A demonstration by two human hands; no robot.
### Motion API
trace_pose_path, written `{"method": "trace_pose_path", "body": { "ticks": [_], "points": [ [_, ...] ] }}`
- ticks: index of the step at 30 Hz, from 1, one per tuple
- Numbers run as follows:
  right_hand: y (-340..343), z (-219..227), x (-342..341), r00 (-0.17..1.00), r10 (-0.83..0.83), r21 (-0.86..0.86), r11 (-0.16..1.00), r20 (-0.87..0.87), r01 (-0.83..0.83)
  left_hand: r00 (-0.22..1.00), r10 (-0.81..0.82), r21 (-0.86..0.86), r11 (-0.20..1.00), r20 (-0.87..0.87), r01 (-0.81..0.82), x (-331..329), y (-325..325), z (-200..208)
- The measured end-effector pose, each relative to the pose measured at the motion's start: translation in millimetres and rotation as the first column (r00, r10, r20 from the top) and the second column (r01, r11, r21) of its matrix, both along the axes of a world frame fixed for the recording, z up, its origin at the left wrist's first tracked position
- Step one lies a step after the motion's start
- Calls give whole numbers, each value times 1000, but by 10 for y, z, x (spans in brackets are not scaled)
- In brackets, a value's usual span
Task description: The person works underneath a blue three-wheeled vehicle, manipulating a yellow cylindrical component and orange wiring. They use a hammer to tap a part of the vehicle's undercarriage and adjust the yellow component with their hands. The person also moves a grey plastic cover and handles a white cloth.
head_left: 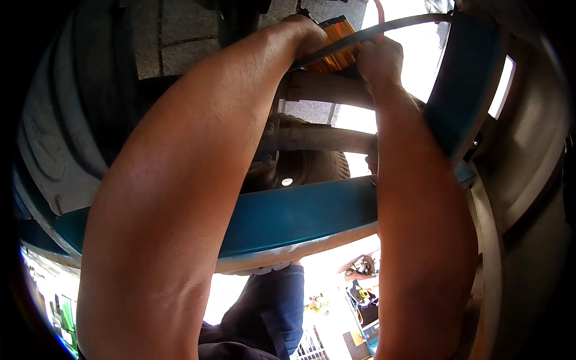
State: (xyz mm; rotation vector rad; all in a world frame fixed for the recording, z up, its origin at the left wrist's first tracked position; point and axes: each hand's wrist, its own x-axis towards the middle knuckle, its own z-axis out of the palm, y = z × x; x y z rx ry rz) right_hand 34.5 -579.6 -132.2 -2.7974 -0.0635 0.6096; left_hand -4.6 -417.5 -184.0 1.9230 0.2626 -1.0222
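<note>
An orange, ribbed metal box (341, 59) with a dark end is held up between my two hands at the top of the view. My left hand (307, 36) closes on its left side, its fingertips hidden behind the box. Against the right side, my right hand (381, 59) is closed with curled fingers. A black corrugated conduit (408, 23) arches across the front of the box and past both hands. From above, a thin red cable (380, 11) comes down to my right hand.
Below my hands run a brownish metal tube (330, 87) and a second one (327, 138), with a tyre (318, 167) beyond. A teal frame beam (300, 210) crosses between my forearms; another teal member (465, 78) rises at right. Grey moulded panels (51, 144) stand at left.
</note>
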Motion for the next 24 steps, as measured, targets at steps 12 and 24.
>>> {"method": "trace_pose_path", "body": {
  "ticks": [12, 24],
  "points": [
    [78, -23, 134, 990, -138, -385, 915, -18, 120, 902, 414, 128, 908, -121, -400, -90, 117, 389],
    [-123, -228, 324, 979, -182, -566, 819, -91, 100, 896, 433, 23, 899, 99, -437, -198, 70, 472]
  ]
}}
